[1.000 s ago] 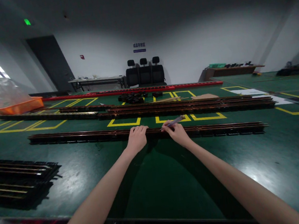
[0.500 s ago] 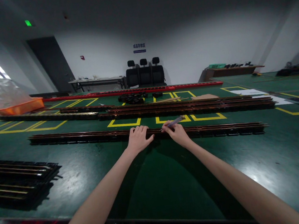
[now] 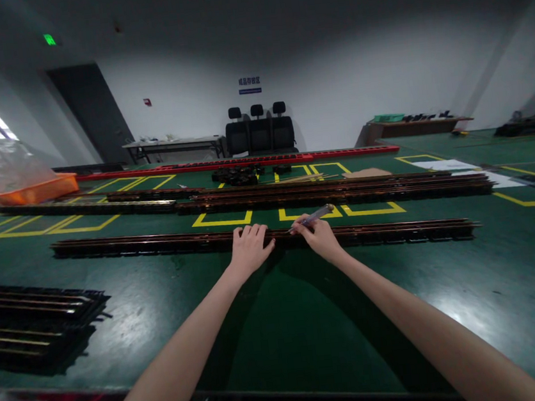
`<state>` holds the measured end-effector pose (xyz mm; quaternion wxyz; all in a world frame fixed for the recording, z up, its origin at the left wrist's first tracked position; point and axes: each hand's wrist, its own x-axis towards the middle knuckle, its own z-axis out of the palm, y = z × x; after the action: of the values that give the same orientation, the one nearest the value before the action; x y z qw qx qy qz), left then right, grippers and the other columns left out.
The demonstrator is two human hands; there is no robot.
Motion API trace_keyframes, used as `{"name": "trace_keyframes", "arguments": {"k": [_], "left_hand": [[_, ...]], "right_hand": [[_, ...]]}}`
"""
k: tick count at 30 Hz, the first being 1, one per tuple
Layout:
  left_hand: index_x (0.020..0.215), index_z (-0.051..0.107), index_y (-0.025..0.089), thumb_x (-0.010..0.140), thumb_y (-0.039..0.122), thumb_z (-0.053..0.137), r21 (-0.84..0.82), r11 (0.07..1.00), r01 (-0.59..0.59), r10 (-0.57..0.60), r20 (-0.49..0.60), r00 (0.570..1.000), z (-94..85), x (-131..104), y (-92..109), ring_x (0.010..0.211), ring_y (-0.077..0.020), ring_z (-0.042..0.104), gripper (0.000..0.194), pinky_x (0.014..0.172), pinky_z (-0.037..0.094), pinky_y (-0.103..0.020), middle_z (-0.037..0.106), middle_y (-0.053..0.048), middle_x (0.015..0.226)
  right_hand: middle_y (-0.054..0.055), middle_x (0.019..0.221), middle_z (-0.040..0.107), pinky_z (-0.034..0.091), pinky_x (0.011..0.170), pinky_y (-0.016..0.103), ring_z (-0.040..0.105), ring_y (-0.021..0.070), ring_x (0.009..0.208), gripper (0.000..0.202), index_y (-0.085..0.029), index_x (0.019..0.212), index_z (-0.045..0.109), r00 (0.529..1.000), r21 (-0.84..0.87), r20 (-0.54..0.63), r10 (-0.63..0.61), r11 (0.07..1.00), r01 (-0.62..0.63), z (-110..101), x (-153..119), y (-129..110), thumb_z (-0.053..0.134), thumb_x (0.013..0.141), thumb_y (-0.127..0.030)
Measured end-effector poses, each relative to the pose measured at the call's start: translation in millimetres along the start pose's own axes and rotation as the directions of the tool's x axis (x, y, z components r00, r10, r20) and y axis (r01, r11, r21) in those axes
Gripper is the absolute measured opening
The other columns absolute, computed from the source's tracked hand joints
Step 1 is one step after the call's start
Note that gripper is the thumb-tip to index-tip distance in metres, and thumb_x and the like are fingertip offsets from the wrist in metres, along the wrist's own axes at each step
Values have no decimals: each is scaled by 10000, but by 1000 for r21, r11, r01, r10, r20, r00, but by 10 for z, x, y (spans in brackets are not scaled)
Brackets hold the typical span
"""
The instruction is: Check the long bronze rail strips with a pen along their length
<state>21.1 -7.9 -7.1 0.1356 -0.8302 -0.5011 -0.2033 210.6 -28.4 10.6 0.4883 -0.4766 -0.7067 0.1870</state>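
A long black rail with copper-coloured strips (image 3: 397,232) lies crosswise on the green table in front of me. My left hand (image 3: 248,248) grips it near its middle, fingers over the far edge and thumb stretched to the right on the near side. Just right of that, my right hand (image 3: 320,236) holds a marker pen (image 3: 316,215) with a greyish barrel in a writing grip. Its tip points down and left to the rail's top, between my two hands; whether it touches is too small to tell.
Behind lie more black-and-copper rails (image 3: 344,190), with dark parts (image 3: 236,176) beyond them. An orange tray (image 3: 48,188) holding a clear plastic bag stands at far left. More rails (image 3: 20,319) lie near left. White paper sheets (image 3: 461,169) lie at right on the green table (image 3: 283,334).
My right hand and the marker pen have shifted very slightly right; the pen leans a little differently. My left hand stays on the rail, and the rail has not moved.
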Motion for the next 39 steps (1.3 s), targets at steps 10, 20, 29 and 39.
{"name": "trace_keyframes", "arguments": {"k": [10,20,29,39], "left_hand": [[1159,571,198,886,362,395,-29,1000,7,-9,-39,999,26,-13,-26,1088,-285,526,365,953,354,-500,619,-108,1152],[1163,579,187,889,240,359,-31,1000,-4,3,-38,999,-1,-24,-7,1093,-264,531,356,969,347,-494,621,-105,1165],[1171,579,195,862,171,358,6,1000,0,0,-46,999,-12,-31,-5,1103,-272,522,381,974,338,-500,622,-104,1169],[1181,575,174,859,143,339,-7,1000,-1,1,-32,999,-7,-26,-17,1119,-264,518,400,991,329,-504,619,-103,1176]], "right_hand": [[54,746,712,493,756,347,672,212,755,152,-182,756,600,999,-15,-34,-7,1000,7,-22,-5,12,514,858,-255],[60,755,706,493,744,348,665,211,757,149,-179,765,599,1000,-51,-4,-12,999,12,-28,-15,-14,503,862,-239],[59,745,710,497,733,333,669,211,743,173,-181,730,611,999,-60,-40,-28,998,25,-35,-10,30,505,851,-245],[61,727,707,500,725,339,670,211,728,178,-182,725,593,998,-47,-67,-14,999,10,-41,-23,15,496,857,-251]]}}
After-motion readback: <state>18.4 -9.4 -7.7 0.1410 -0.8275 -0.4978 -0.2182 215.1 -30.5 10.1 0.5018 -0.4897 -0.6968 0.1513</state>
